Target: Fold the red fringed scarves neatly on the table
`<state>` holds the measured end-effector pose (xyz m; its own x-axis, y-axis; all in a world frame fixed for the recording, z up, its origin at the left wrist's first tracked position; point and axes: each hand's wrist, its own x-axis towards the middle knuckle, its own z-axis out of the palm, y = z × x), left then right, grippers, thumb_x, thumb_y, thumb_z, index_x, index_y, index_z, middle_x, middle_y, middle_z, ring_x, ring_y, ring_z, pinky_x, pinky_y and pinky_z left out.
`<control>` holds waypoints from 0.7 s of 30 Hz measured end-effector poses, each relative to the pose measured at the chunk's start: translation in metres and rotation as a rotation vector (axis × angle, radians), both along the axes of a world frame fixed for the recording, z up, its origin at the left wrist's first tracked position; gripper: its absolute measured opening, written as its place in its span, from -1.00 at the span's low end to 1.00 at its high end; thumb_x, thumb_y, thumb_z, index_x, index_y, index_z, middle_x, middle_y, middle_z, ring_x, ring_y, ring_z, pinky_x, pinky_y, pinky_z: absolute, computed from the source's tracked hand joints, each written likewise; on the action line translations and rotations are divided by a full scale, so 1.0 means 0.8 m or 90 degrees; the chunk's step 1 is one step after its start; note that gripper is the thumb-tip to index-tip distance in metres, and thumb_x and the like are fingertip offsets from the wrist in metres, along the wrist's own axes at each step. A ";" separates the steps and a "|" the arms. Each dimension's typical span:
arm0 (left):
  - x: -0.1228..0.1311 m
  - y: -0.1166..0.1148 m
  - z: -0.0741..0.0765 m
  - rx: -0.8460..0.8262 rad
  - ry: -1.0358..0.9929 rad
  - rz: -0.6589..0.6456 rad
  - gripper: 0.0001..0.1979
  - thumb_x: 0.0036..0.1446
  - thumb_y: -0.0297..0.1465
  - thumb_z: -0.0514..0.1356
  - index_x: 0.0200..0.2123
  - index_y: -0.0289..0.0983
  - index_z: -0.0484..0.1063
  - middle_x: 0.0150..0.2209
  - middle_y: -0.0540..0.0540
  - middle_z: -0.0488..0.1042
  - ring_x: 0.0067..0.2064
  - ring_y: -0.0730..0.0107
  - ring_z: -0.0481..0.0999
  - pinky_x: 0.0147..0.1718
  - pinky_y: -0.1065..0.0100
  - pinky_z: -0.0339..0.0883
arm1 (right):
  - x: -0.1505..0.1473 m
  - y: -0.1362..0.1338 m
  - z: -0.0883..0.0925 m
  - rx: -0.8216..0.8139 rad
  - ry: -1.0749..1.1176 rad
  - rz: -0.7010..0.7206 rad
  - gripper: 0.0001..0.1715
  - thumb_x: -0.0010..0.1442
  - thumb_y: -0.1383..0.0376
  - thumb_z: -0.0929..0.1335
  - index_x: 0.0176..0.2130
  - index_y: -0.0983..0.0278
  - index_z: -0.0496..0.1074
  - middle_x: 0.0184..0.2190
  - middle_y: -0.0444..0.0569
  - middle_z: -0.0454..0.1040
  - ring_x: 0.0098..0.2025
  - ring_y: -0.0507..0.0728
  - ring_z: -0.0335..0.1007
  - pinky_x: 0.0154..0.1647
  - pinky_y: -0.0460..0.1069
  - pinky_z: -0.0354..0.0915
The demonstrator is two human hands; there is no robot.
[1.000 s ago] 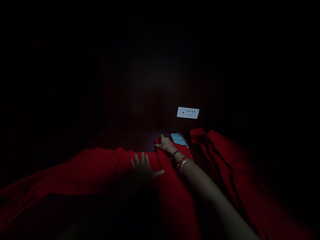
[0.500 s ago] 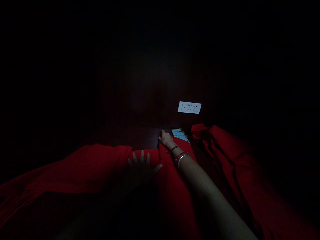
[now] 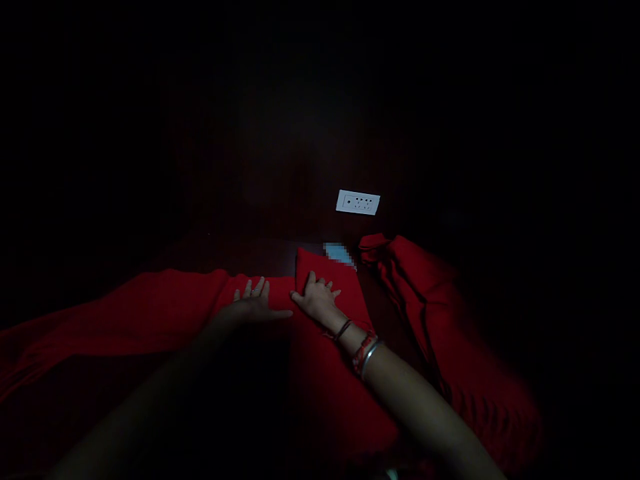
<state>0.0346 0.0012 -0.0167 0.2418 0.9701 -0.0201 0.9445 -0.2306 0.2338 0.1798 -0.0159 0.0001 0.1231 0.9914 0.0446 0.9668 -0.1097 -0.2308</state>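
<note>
A large red cloth (image 3: 150, 313) lies spread over a dark surface in a very dim room. My left hand (image 3: 253, 303) rests flat on the cloth with its fingers stretched out. My right hand (image 3: 316, 298), with bangles and threads at the wrist, lies flat on a folded strip of the same cloth (image 3: 327, 280), fingers spread. The two hands almost touch. Neither hand holds anything.
A white wall socket plate (image 3: 358, 202) sits on the dark wall behind. A lit phone (image 3: 338, 253) lies just past the folded cloth. More bunched red cloth (image 3: 430, 300) lies to the right. Everything else is too dark to make out.
My right hand let go of the cloth's far corner and drew back toward me, now flat on the fold. My left hand slid slightly nearer to it. The view shifted.
</note>
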 end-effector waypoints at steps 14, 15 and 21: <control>-0.011 -0.003 0.018 -0.111 0.106 0.002 0.06 -0.33 0.20 -0.07 0.15 -0.37 -0.16 0.16 -0.27 -0.34 0.15 -0.14 -0.33 -0.01 -0.11 -0.22 | 0.031 0.020 0.043 0.053 0.034 -0.002 -0.64 -0.02 0.50 0.18 -0.19 0.44 0.34 -0.20 0.23 0.38 -0.14 0.23 0.30 -0.21 0.02 0.24; -0.016 -0.004 0.018 -0.112 0.107 -0.003 0.06 -0.32 0.20 -0.07 0.16 -0.38 -0.17 0.17 -0.27 -0.35 0.15 -0.13 -0.34 -0.01 -0.10 -0.23 | 0.047 0.017 0.054 0.052 0.081 -0.014 -0.65 -0.04 0.50 0.20 -0.21 0.43 0.36 -0.22 0.21 0.39 -0.15 0.21 0.31 -0.22 -0.02 0.24; -0.081 -0.025 0.022 -0.129 0.143 0.005 0.11 -0.34 0.20 -0.07 0.16 -0.39 -0.32 0.18 -0.14 -0.39 0.17 0.08 -0.42 0.08 0.08 -0.33 | 0.178 -0.021 0.091 0.136 0.490 -0.079 -0.64 -0.05 0.47 0.19 -0.19 0.38 0.31 -0.43 -0.03 0.45 -0.41 0.03 0.38 -0.41 -0.13 0.29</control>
